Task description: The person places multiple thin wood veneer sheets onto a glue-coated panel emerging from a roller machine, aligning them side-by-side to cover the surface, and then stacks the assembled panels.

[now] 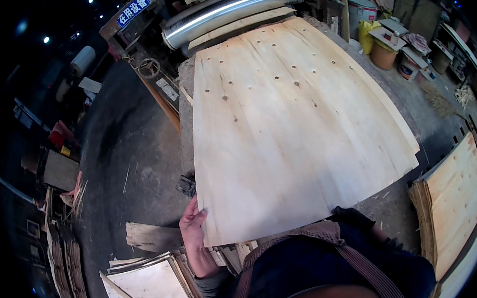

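Observation:
A large, pale wood veneer sheet [281,130] with several dark knots spreads out in front of me, and more sheet edges show under its right side. My bare left hand [192,220] is closed on its near left corner, thumb on top and fingers at the edge. At the near edge, farther right, my right hand [354,218] wears a dark glove. Its tip laps over the sheet's edge in a grip, though its lower fingers are lost in shadow. The far end of the sheet lies close to a shiny metal roller [235,12].
Stacked veneer sheets stand at the lower left [148,288] and right [457,190]. A handwheel [149,68] sits left of the roller. Buckets [384,54] and a yellow bag [366,34] crowd the far right. Wood scraps lie along the left side.

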Motion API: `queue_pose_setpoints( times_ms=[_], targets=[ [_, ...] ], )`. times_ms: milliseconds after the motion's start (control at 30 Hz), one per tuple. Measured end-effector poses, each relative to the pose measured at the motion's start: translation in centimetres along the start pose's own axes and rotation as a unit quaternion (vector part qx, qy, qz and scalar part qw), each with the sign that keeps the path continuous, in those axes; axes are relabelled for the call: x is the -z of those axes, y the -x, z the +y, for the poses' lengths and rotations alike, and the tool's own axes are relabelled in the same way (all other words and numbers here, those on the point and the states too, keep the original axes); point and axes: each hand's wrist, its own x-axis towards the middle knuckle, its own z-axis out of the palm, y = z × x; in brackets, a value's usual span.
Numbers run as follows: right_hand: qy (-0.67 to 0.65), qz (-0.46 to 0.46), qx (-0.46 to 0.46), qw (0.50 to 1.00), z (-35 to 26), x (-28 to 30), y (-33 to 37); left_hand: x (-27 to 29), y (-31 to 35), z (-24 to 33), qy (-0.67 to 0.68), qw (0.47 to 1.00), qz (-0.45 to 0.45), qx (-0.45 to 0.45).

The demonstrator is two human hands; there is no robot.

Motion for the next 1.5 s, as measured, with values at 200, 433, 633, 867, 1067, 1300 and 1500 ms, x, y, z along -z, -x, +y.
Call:
queue_pose_setpoints(
  times_ms=[200, 433, 633, 867, 1067, 1300, 1500],
  targets=[
    [-0.137, -0.081, 0.029, 0.987, -4.0, -1.7, -3.2, 5.2, -3.2, -7.5, -0.099, 0.989, 0.076, 0.08],
    [-0.105, -0.058, 0.053, 0.991, -9.3, -2.2, -17.1, 3.3, -1.5, -19.7, -0.482, 0.872, 0.079, 0.044],
    [-0.244, -0.139, 0.136, 0.95, -14.1, -3.3, -27.1, -2.3, 0.0, -18.0, -0.553, 0.832, 0.047, 0.011],
    [-0.153, -0.133, 0.028, 0.979, -11.0, -3.8, -23.8, -2.0, 0.3, -17.9, -0.534, 0.844, 0.035, -0.017],
    [-0.219, -0.208, -0.083, 0.95, -4.0, -2.2, -12.3, -3.9, -0.1, -18.9, -0.611, 0.783, 0.066, -0.097],
    [0.258, -0.164, 0.068, 0.95, 0.2, 0.2, -5.8, -3.2, 1.5, -19.1, -0.564, 0.799, 0.097, -0.184],
    [-0.256, -0.039, -0.142, 0.955, -0.6, -0.1, -4.5, -7.8, 0.2, -10.2, -0.217, 0.974, 0.006, -0.064]
  ],
)
